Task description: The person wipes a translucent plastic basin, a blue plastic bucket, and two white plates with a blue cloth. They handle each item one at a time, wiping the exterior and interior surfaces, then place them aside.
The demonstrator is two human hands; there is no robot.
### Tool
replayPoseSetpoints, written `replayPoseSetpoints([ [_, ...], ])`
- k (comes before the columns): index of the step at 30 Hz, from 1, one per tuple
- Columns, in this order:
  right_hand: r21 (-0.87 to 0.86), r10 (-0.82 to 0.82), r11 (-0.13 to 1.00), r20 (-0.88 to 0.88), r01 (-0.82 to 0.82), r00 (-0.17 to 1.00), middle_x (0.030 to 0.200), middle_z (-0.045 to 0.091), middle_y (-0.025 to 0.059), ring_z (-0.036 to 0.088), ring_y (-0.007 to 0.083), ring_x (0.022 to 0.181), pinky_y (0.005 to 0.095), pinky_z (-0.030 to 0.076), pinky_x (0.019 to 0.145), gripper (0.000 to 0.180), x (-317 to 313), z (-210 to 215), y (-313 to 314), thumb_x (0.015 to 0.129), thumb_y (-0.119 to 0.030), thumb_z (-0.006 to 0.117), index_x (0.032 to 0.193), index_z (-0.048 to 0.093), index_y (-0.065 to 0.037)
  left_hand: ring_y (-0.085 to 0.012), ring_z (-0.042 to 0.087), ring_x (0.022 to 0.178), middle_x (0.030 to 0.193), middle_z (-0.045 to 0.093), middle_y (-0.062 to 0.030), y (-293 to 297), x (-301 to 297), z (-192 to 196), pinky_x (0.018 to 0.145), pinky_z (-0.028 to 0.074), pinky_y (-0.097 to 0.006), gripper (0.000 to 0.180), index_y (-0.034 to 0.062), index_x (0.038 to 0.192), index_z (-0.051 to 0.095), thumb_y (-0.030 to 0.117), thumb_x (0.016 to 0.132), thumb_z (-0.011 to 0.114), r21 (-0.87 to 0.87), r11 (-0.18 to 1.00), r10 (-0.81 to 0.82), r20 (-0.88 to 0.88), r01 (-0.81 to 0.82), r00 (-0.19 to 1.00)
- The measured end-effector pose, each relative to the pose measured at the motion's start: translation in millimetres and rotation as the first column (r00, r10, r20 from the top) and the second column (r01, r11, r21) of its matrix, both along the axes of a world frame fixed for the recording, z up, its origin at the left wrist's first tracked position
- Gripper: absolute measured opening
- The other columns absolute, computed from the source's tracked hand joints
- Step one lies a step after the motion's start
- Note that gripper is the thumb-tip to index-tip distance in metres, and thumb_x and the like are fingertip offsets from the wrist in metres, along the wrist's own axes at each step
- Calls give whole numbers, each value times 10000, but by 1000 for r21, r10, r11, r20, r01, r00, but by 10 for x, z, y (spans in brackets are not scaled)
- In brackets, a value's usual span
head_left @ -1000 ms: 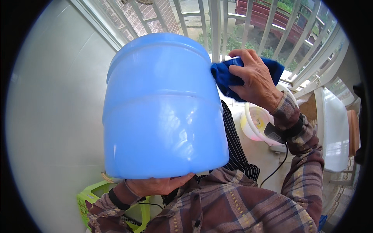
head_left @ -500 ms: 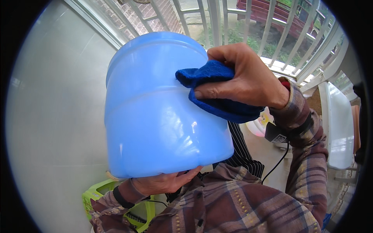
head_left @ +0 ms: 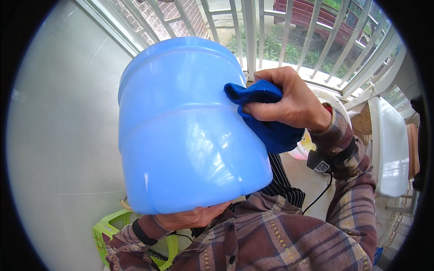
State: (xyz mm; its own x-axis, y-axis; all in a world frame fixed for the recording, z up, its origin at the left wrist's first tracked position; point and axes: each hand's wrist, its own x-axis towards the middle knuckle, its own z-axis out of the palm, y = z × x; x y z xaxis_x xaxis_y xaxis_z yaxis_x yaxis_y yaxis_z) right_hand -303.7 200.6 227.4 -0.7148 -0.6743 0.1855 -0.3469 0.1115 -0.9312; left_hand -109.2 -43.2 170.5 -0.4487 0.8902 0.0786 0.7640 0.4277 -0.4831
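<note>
A large, glossy light-blue plastic bucket (head_left: 181, 122) fills the middle of the head view, tilted in front of my chest. My left hand (head_left: 194, 217) supports it from below at its near end; most of those fingers are hidden under the plastic. On the bucket's right side, my right hand (head_left: 294, 99) pinches a folded dark-blue cloth (head_left: 275, 131) between thumb and fingers. The cloth lies against or very close to the bucket wall, and its loose part hangs below the hand.
A lime-green plastic stool or basket (head_left: 108, 226) stands at the lower left, beside a pale tiled wall (head_left: 63, 135). White window bars (head_left: 248, 36) run across the far side. To the right is a white basin-like panel (head_left: 392, 149). A black cable (head_left: 318, 198) hangs by my right forearm.
My right hand has moved slightly right and down with the cloth, toward the bucket's right edge. The bucket has shifted a little left and its near end sits slightly lower.
</note>
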Motion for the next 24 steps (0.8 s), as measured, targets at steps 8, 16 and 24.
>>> replayPoseSetpoints([
  [8,-143,-14,989,167,38,986,800,661,33,605,92,718,238,511,701,269,70,-516,217,774,-185,750,935,671,15,-315,564,1129,1216,581,-165,61,-23,122,892,522,-501,358,207,1245,618,182,891,571,-24,999,36,-125,-40,991],
  [16,-182,-154,943,506,279,849,755,607,-28,536,42,693,205,459,667,114,122,-982,259,772,-73,705,843,641,-10,-286,569,1123,1246,566,-80,17,31,-7,900,524,-478,360,194,1286,575,264,948,470,-255,967,-77,-221,19,972],
  [24,26,78,997,-454,-75,888,698,567,45,561,138,609,277,461,590,206,92,120,93,711,-81,769,823,605,-26,-270,554,1131,1255,561,-77,-18,140,-107,871,533,-440,411,178,1292,570,382,952,461,-82,994,38,-312,-66,949],
])
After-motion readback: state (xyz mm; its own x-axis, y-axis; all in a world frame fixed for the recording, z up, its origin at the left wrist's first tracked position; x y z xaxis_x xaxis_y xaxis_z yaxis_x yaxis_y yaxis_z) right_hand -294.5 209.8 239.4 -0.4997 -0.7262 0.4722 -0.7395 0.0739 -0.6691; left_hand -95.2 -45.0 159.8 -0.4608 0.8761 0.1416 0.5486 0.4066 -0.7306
